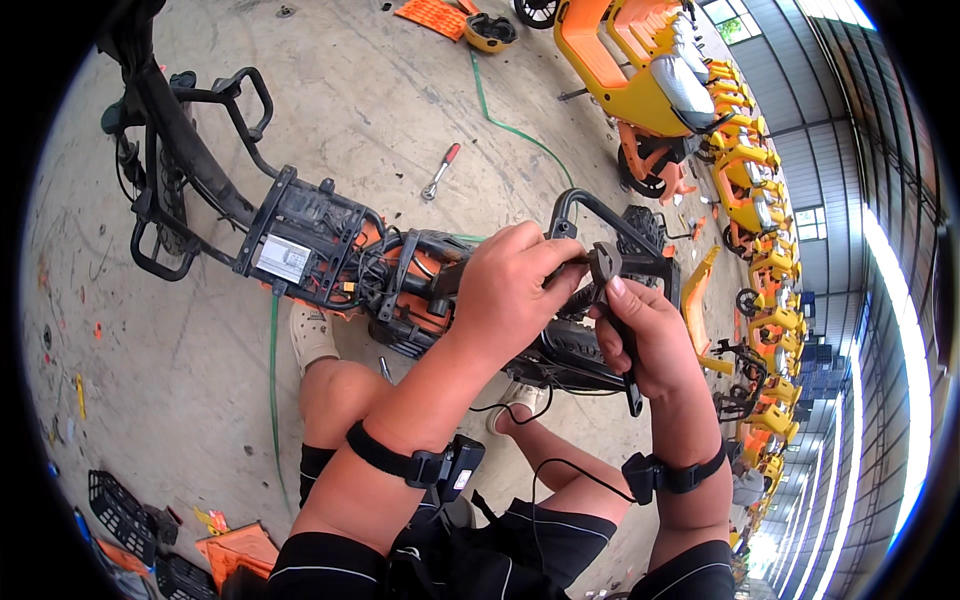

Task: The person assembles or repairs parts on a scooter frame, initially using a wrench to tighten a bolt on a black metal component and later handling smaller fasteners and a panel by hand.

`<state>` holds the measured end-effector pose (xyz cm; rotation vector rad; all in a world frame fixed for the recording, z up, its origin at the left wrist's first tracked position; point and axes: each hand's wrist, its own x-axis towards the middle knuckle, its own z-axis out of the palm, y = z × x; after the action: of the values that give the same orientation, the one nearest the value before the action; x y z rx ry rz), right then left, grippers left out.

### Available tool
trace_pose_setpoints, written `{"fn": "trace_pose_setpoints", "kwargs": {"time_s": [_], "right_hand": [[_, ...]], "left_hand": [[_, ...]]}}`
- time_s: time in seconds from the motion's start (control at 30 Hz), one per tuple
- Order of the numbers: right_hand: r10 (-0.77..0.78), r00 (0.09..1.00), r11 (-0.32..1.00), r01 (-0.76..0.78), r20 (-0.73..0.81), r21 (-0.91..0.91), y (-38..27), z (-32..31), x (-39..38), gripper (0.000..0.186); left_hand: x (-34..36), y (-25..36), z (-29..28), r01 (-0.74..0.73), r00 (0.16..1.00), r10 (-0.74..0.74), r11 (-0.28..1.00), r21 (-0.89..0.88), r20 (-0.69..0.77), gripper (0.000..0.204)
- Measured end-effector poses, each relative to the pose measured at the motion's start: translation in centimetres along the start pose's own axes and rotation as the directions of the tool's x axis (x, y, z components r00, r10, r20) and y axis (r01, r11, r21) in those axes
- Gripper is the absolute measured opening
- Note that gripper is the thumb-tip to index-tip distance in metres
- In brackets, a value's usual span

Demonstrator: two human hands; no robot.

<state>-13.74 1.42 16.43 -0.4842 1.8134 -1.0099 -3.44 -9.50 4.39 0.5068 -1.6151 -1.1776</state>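
A dark adjustable wrench is gripped in my right hand, its head up and its handle pointing down past my palm. My left hand is closed in a pinch right beside the wrench's jaws; what its fingertips hold, if anything, is hidden. Both hands are above the stripped black frame of an electric scooter, over its rear part. Toward the frame's middle sits a dark box with a silver label plate, with loose wires next to it.
A red-handled ratchet lies on the concrete floor beyond the frame. A green hose runs across the floor. Yellow scooters line the right side. A yellow helmet rests at the far side; black crates lie at lower left.
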Motion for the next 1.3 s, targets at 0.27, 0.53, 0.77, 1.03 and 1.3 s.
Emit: {"fn": "trace_pose_setpoints", "kwargs": {"time_s": [0.27, 0.53, 0.77, 1.03, 1.3], "right_hand": [[0.063, 0.996, 0.991, -0.054, -0.069, 0.12, -0.3, 2.4, -0.9, 0.039], [0.116, 0.986, 0.984, -0.099, -0.118, 0.146, -1.1, 3.9, -0.7, 0.04], [0.063, 0.989, 0.998, -0.066, -0.133, -0.019, -2.0, 3.3, -1.2, 0.033], [-0.14, 0.967, 0.952, 0.073, -0.213, -0.297, -2.3, 4.8, -1.8, 0.068], [-0.111, 0.957, 0.913, -0.009, -0.268, -0.408, -3.0, 3.7, -1.5, 0.063]], "left_hand": [[-0.2, 0.0, -0.3, 0.026, 1.0, -0.026, 1.0, 0.013, 0.013, 0.014], [-0.2, -0.1, -0.4, 0.053, 0.999, -0.053, 0.999, -0.009, 0.01, 0.012], [0.1, 0.1, -1.0, 0.041, 0.998, -0.041, 0.999, 0.002, 0.046, 0.017], [0.1, -0.2, -0.5, 0.023, 1.0, -0.022, 0.999, -0.038, 0.018, 0.009], [0.2, 0.0, -0.2, 0.008, 1.0, -0.008, 0.999, -0.041, 0.01, 0.007]]}}
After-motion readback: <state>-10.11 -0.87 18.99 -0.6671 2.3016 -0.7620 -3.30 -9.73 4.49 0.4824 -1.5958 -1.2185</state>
